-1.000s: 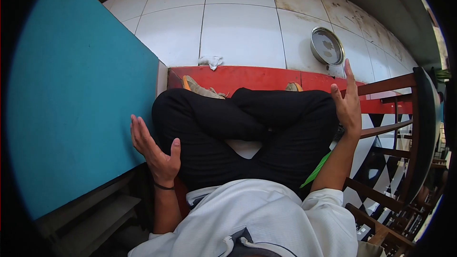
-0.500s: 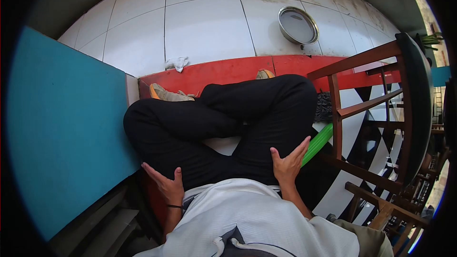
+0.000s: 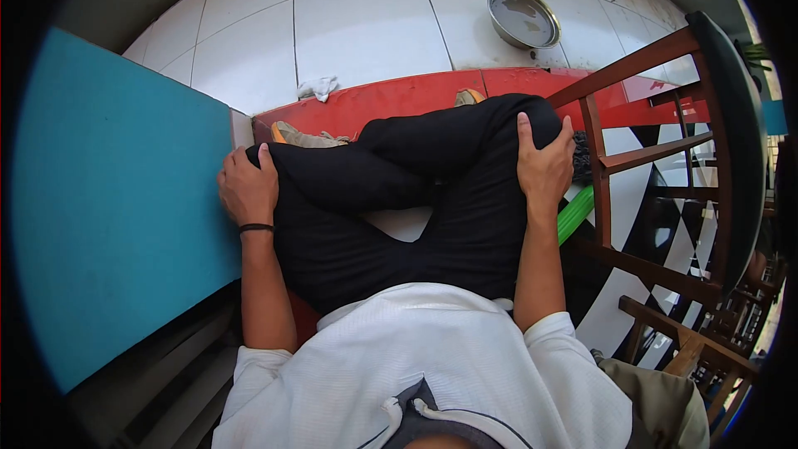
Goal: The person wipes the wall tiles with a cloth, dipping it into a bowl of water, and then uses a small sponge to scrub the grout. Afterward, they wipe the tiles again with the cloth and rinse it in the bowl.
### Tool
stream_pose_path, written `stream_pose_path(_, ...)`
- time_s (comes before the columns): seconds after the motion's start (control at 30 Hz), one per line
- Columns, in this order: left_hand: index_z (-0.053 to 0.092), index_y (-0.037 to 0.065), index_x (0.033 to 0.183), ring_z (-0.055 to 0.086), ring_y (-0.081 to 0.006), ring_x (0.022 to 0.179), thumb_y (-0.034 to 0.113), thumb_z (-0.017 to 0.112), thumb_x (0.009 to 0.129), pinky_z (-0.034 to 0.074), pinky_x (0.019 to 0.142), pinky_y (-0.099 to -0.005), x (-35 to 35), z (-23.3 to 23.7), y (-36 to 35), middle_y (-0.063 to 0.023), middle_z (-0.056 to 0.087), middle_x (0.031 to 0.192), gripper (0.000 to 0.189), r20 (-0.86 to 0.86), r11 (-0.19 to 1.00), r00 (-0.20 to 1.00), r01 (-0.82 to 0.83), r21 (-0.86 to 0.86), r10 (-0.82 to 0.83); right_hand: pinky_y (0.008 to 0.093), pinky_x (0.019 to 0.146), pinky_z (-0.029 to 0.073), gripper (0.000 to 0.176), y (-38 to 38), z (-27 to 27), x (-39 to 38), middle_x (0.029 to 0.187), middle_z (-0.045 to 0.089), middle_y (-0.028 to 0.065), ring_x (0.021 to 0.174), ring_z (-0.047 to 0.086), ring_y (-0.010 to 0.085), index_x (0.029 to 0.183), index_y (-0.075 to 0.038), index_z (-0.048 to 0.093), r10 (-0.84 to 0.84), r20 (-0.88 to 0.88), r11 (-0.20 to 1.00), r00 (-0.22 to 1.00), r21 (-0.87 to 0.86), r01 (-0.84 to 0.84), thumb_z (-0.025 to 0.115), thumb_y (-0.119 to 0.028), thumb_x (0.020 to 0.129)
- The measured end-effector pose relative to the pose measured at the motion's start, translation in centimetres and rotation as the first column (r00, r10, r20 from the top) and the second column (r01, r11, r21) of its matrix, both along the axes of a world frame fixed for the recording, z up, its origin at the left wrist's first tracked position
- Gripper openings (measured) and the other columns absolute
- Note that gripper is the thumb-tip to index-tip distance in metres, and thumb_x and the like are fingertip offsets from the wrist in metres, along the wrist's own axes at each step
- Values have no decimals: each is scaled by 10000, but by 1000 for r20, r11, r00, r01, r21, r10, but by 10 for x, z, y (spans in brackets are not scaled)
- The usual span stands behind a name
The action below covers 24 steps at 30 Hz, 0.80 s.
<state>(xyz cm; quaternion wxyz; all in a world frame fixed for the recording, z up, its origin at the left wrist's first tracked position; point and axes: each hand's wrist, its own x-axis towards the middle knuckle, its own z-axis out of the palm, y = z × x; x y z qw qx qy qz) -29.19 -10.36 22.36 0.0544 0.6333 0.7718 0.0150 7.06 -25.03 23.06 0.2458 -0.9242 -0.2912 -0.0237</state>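
Observation:
My left hand (image 3: 248, 185), with a dark band at its wrist, rests on the left knee of the black trousers (image 3: 399, 258), thumb apart from the fingers. On the right knee lies my right hand (image 3: 546, 165), its thumb and fingers spread around the cloth. Neither hand holds any object. The legs are crossed, and light shoes with orange parts (image 3: 307, 138) show beyond them. Just right of my right forearm is a long green object (image 3: 575, 214), partly hidden.
A blue-green panel (image 3: 125, 208) stands close on the left. Wooden chair frames (image 3: 657, 158) crowd the right. Ahead, past a red floor strip (image 3: 399, 104), a metal basin with liquid (image 3: 524, 18) and a white cloth (image 3: 318, 88) lie on white tiles.
Both hands have moved forward from beside the thighs onto the knees, with the forearms stretched out. The view has shifted slightly, so the basin and floor strip appear higher.

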Motion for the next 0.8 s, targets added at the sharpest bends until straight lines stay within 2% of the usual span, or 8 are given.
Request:
stream_pose_path(0.17,571,32,1382,450,-393,1380,309,579,950,311,1149,-583,27,-19,-53,-131,516,1474,513,-381,857,820,501,120,-427,711,932,439,530,6,-10,-30,1442,455,293,1347,425,518,1442,-51,479,403,524,882,751,-442,-165,539,-314,986)
stream_pose_path(0.33,565,15,1395,439,-387,1407,259,599,940,280,1195,-505,33,-92,-195,-153,540,1477,517,260,308,361,924,-225,-895,662,1151,253,521,-66,-11,-91,1450,546,209,1425,448,320,1460,-130,533,699,-715,-248,-17,-220,-944,609,-250,958)
stream_pose_path(0.43,542,38,1425,642,-349,1204,228,621,972,513,999,-446,24,20,-118,-165,610,1389,498,861,213,482,869,-447,-159,419,998,536,569,-17,58,-30,1241,685,211,1088,711,287,1477,-30,474,313,-858,458,-407,511,-727,611,-310,1002)
stream_pose_path(0.53,368,49,1541,719,-319,1053,363,446,1070,608,812,-406,-25,12,-85,-209,599,1379,571,728,473,-51,790,-390,684,314,926,543,701,-3,53,-5,1234,674,191,988,724,232,1547,-30,336,129,-819,702,-559,474,-532,621,-366,1001)
stream_pose_path(0.6,326,52,1556,741,-281,978,405,440,1076,592,827,-350,-43,5,-76,-218,607,1366,607,740,610,377,418,-673,557,323,947,536,717,-1,34,24,1250,663,190,1048,711,240,1538,-23,323,71,-997,633,35,18,-774,611,-406,1005)
stream_pose_path(0.67,367,57,1536,648,-327,1173,325,547,1029,514,961,-402,-24,47,-71,-234,570,1402,601,687,996,721,85,37,-87,363,972,524,712,3,69,41,1296,623,227,1151,664,282,1508,-9,366,211,-918,863,337,13,-505,616,-438,997)
stream_pose_path(0.73,390,62,1527,556,-355,1293,289,602,990,439,1053,-464,-27,54,-68,-230,544,1428,620,162,765,946,118,633,-280,415,979,510,695,5,93,34,1340,579,255,1216,607,343,1478,8,396,457,132,885,880,37,-465,610,-445,996)
stream_pose_path(0.8,395,64,1525,476,-374,1370,276,640,957,364,1120,-515,-30,54,-38,-225,518,1453,654,-18,694,981,149,705,-193,453,1015,476,703,18,80,39,1359,559,268,1244,567,385,1468,12,413,321,280,932,905,74,-354,603,-467,990)
